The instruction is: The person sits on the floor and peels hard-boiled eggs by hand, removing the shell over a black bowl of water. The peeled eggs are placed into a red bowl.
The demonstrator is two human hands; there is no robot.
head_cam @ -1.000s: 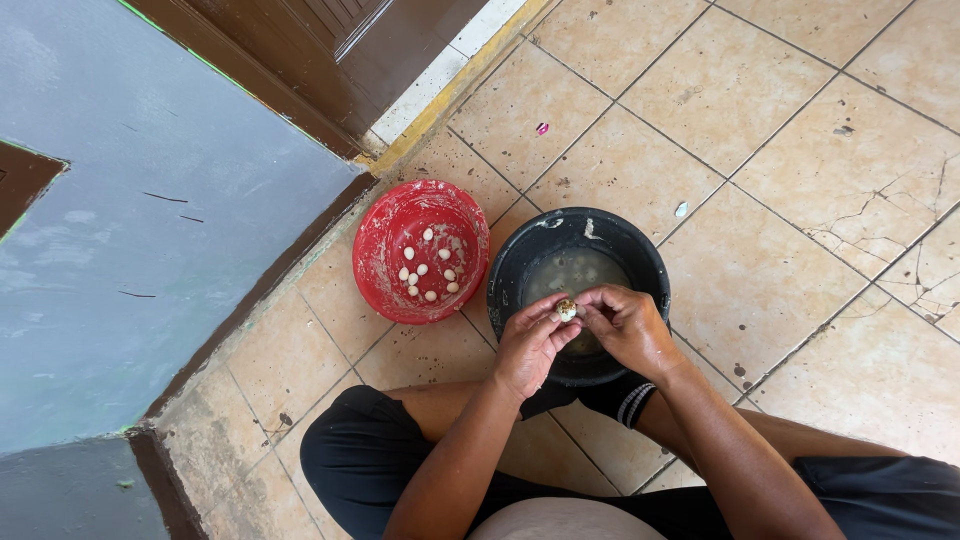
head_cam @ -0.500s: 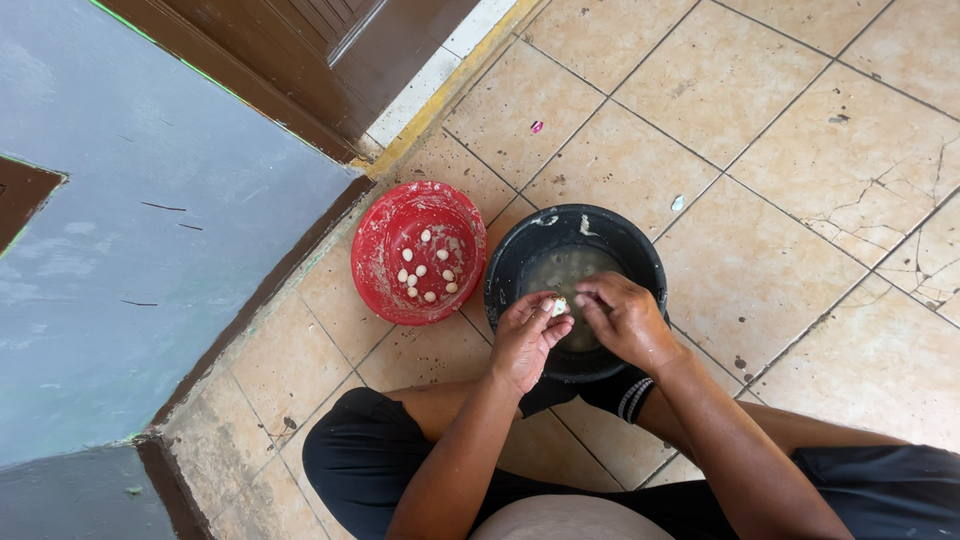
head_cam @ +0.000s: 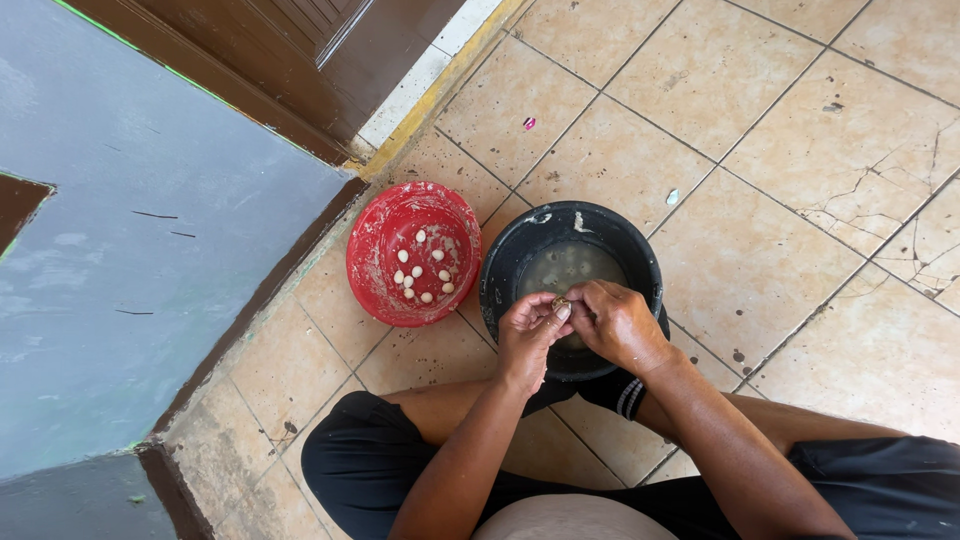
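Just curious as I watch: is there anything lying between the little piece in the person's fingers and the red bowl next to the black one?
Nothing visible. The small piece is pinched between the left hand and right hand over the black bowl. The red bowl sits right beside it, open on top, holding only a few white pieces.

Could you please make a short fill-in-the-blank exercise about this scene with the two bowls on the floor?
1. The small white pieces lie in the ____ bowl.
2. Both hands, left hand and right hand, meet over the ____ bowl.
3. The bowls stand on a ____ floor.

Missing words: red; black; tiled
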